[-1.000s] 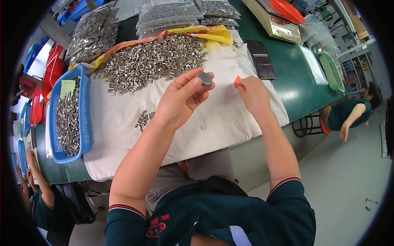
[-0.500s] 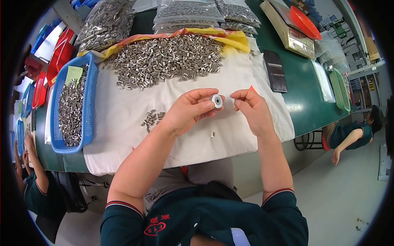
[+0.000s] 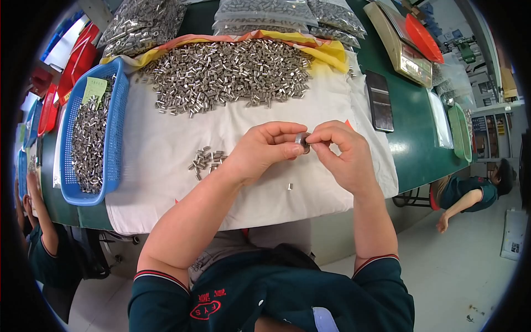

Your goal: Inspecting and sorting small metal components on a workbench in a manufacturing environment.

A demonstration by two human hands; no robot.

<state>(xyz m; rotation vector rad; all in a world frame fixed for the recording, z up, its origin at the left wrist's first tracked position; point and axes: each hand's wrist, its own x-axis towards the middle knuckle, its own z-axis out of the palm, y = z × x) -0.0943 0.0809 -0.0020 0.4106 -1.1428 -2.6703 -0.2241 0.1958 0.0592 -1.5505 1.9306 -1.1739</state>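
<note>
Many cylinders point(image 3: 232, 74) lie heaped beyond the disc point(image 3: 300, 140) in the left hand point(image 3: 257, 150).

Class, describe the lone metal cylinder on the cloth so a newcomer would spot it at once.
Find the white cloth spread over the green table. On it, below the left hand and right hand in the picture, sits one small shiny cylinder. Unlike the loose cluster to its left, it is alone.

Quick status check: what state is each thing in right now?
Left hand: closed on round metal piece
Right hand: fingertips at that piece, grip unclear
Blue basket: loaded with metal cylinders
White cloth: spread out, creased
Large cylinder pile: loose
Single cylinder: apart from the others
Plastic bags: filled
</note>
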